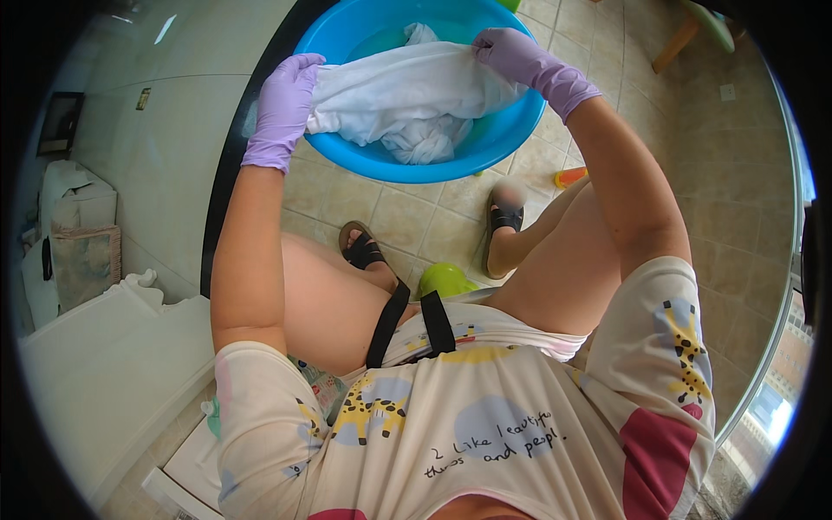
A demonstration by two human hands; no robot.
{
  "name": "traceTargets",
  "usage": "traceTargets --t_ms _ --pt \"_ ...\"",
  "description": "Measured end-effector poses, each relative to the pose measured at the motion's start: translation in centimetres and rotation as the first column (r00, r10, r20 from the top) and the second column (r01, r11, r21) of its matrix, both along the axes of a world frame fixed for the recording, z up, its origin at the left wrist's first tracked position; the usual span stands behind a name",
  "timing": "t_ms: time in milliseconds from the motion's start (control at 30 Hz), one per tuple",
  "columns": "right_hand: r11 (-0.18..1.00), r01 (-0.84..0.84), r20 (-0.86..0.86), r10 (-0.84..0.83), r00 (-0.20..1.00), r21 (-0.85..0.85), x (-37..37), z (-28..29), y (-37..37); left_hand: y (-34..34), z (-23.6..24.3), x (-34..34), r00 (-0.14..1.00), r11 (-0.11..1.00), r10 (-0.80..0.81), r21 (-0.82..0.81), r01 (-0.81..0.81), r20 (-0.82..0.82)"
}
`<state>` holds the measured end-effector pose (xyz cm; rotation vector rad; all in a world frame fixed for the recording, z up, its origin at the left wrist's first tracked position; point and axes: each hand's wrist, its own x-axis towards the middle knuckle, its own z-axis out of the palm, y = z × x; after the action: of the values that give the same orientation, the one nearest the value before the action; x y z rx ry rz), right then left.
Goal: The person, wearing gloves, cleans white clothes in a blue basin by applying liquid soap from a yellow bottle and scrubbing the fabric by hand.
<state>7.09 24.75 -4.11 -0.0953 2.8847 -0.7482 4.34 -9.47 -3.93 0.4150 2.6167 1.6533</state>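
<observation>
A white cloth garment (403, 87) is stretched between my two hands above a blue plastic basin (390, 169). My left hand (289, 102), in a purple glove, grips its left end at the basin's rim. At the far right side, my right hand (513, 59), gloved the same way, pinches the upper edge of the fabric with the fingers closed. The lower folds hang bunched down into the basin, where a little water shows. What kind of garment it is cannot be made out.
Beige floor tiles (347, 195) surround the basin. A green rounded object (444, 279) lies between my sandalled feet, and an orange object (569, 178) is beside my right leg. White furniture (95, 364) stands at the left, a wooden-legged stool (674, 50) at the far right.
</observation>
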Motion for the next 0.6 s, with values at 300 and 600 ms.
traceTargets --t_ms 300,600 --pt "0.904 -0.370 -0.446 0.427 0.787 0.214 3.4 1.4 -4.6 0.5 0.6 0.0 0.999 1.000 -0.025 -0.019 0.025 -0.038" --pt "0.790 -0.463 -0.023 0.514 0.858 0.401 4.5 3.1 -7.2 0.4 0.0 -0.5 0.998 0.998 0.054 0.037 -0.054 -0.012"
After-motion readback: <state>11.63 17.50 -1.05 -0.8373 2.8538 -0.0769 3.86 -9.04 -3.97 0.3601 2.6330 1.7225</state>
